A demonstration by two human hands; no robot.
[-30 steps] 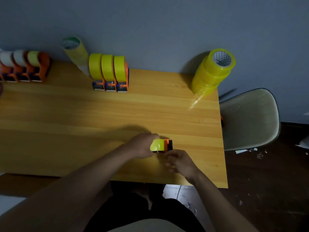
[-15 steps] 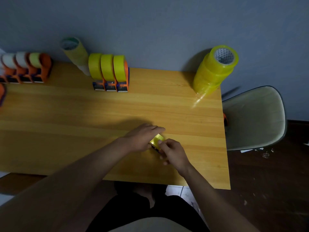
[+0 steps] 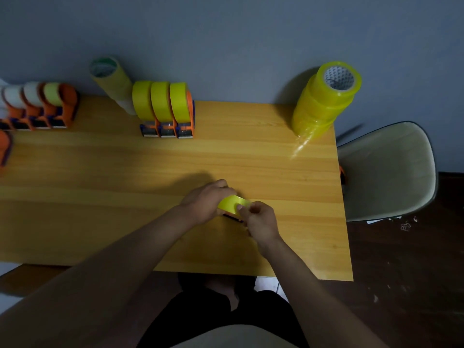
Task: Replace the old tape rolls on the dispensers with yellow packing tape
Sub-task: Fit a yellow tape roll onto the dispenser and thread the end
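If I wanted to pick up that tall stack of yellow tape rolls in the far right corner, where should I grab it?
Grip the stack of yellow rolls around its rounded sides near the middle, coming from the front: it stands tall against the wall, so the back is blocked. A top-only grab would probably lift just one roll.

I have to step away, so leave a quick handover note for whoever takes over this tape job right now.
Left hand grips the yellow roll on the dispenser in hand, at the front of the table. Right hand pinches the roll's surface, seemingly the tape end.
Done: three dispensers with yellow rolls stand by the wall.
Left: finish this one, then the dispensers with pale rolls at far left.
Fresh yellow tape stack sits at the back right corner.
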